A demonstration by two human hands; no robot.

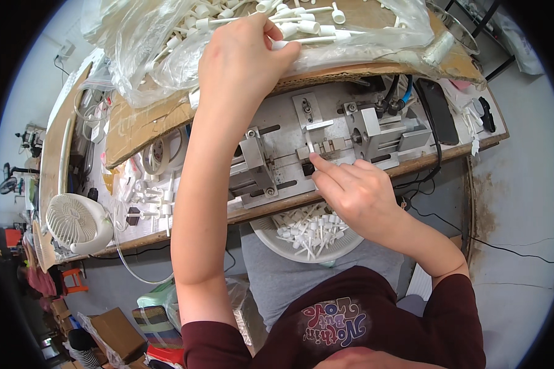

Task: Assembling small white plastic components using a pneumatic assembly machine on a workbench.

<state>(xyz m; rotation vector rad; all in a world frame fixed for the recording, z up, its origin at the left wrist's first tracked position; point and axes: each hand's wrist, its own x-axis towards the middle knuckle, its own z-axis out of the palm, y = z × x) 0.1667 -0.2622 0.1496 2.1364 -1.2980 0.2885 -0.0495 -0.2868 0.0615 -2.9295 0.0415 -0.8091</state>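
Note:
My left hand [243,58] is over the heap of white plastic parts [301,27], thin stems with cup-shaped ends, on the cardboard. Its thumb and fingers close around one white stemmed part [317,40]. Below and to the right, my right hand [358,194] is at the middle of the metal fixture [301,147] on the bench. Its index fingertip meets the lower end of a small white stem [310,142], which stands below a pale crossbar [319,125]. The thumb is hidden under the hand, and the other fingers curl.
A white bowl [264,240] of similar parts sits on my lap under the bench edge. Metal blocks [375,132] flank the fixture's middle. A black phone [437,111] lies at right, near cables. At left stand a small white fan [80,224] and tape rolls [157,154].

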